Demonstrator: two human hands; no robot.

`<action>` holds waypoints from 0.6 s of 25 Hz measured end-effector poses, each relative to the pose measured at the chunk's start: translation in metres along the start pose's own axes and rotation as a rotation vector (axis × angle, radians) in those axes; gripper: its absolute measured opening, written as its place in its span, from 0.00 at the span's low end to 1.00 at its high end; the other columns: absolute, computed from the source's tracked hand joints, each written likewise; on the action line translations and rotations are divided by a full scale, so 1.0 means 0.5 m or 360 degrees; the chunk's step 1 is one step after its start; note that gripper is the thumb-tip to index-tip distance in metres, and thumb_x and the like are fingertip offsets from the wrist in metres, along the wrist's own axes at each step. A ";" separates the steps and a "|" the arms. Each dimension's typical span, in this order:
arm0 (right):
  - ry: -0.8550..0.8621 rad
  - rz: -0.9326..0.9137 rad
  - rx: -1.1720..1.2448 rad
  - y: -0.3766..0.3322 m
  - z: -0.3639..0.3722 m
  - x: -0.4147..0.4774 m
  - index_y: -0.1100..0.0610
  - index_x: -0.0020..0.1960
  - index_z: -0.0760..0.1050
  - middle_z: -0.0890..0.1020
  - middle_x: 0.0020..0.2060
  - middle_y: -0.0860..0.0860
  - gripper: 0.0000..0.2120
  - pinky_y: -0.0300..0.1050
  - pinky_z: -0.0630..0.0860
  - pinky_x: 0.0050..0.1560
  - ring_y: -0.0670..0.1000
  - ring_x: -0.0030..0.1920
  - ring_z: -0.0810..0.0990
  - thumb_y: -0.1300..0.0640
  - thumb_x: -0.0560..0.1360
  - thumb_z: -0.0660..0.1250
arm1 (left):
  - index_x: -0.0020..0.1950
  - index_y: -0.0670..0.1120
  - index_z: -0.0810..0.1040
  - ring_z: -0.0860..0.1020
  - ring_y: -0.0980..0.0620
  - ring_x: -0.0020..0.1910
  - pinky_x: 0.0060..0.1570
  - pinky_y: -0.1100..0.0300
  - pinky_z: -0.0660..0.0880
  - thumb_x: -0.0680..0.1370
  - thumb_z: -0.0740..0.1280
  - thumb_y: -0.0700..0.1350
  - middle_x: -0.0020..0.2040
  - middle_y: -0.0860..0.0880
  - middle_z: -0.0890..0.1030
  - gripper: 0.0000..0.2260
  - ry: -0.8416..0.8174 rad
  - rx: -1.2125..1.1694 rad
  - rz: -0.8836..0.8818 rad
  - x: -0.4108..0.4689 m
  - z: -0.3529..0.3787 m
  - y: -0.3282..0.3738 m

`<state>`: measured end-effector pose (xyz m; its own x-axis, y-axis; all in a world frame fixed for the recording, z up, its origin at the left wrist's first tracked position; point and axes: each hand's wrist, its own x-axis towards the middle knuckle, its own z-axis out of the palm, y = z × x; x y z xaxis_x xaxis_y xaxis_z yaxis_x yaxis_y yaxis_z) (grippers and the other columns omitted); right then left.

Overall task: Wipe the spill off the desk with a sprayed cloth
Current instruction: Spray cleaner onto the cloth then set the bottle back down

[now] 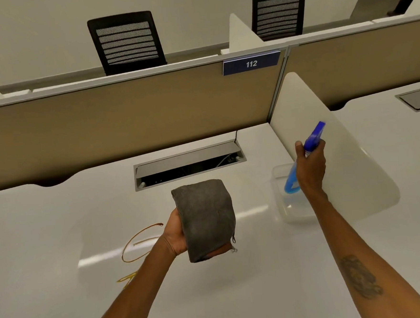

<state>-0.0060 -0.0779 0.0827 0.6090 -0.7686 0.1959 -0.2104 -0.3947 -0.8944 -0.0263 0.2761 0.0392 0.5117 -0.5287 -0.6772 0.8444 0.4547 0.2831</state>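
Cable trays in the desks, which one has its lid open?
The cable tray in the near desk, just beyond the grey cloth: its lid is tilted up, showing a dark slot. The tray in the desk to the right lies closed and flat.

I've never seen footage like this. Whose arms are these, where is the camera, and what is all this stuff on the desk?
There is no machine here: these are a person's two bare arms, filmed by one wide-angle camera worn on the head, looking forward and down. The left hand holds up a folded grey cloth above the white desk. The right hand grips a blue spray bottle over a clear plastic container that sits on the desk beside a white divider. The thin brownish looping line to the left is the spill, not yet wiped. Behind the cloth is an open cable tray set into the desk, then a tan partition with a sign reading 112, and two black mesh chairs beyond.
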 end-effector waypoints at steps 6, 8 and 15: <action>0.0019 -0.0398 0.0152 -0.194 -0.042 -0.101 0.57 0.63 0.65 0.78 0.45 0.48 0.22 0.26 0.74 0.39 0.42 0.38 0.81 0.42 0.78 0.62 | 0.51 0.44 0.87 0.80 0.43 0.51 0.52 0.48 0.79 0.80 0.53 0.64 0.49 0.43 0.85 0.30 -0.0091 0.0070 0.0089 -0.066 -0.016 0.032; -0.0009 -0.0448 0.0326 -0.262 -0.039 -0.158 0.57 0.63 0.65 0.79 0.44 0.49 0.20 0.26 0.76 0.37 0.40 0.35 0.82 0.47 0.77 0.64 | 0.51 0.44 0.87 0.79 0.43 0.53 0.52 0.48 0.79 0.79 0.54 0.64 0.50 0.43 0.84 0.30 -0.0098 0.0074 0.0138 -0.097 -0.028 0.048; -0.0799 -0.0060 0.0969 -0.405 0.014 -0.457 0.54 0.47 0.75 0.79 0.31 0.45 0.05 0.46 0.80 0.36 0.46 0.28 0.78 0.56 0.72 0.66 | 0.45 0.45 0.87 0.84 0.45 0.44 0.49 0.50 0.81 0.79 0.55 0.64 0.44 0.45 0.86 0.29 -0.0139 0.0030 0.0338 -0.226 -0.108 0.124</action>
<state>-0.0970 0.1811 0.2163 0.9102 -0.3839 0.1555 0.1849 0.0406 -0.9819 -0.0401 0.4028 0.0964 0.6894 -0.4830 -0.5398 0.7187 0.5495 0.4262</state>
